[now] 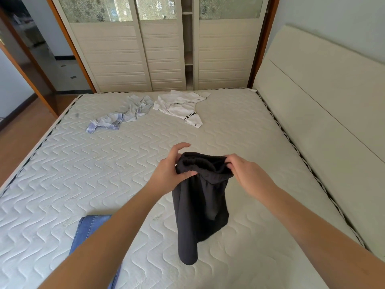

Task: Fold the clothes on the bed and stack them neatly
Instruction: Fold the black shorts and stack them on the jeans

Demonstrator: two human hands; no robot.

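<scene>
A pair of black shorts (198,207) hangs in the air above the mattress (62,184), held by its elastic waistband. My left hand (170,170) pinches the waistband's left side with thumb and fingers. My right hand (248,174) grips the waistband's right side. The shorts' legs dangle down toward me. A crumpled blue-and-white checked shirt (123,114) lies at the far left of the bed. A crumpled white T-shirt with black lettering (183,108) lies beside it at the far middle. Blue jeans (87,230) lie at the near left, partly hidden under my left forearm.
A cream headboard (325,113) runs along the bed's right side. A wardrobe with sliding doors (162,51) stands past the far edge. Wooden floor (23,134) and an open doorway are at the left.
</scene>
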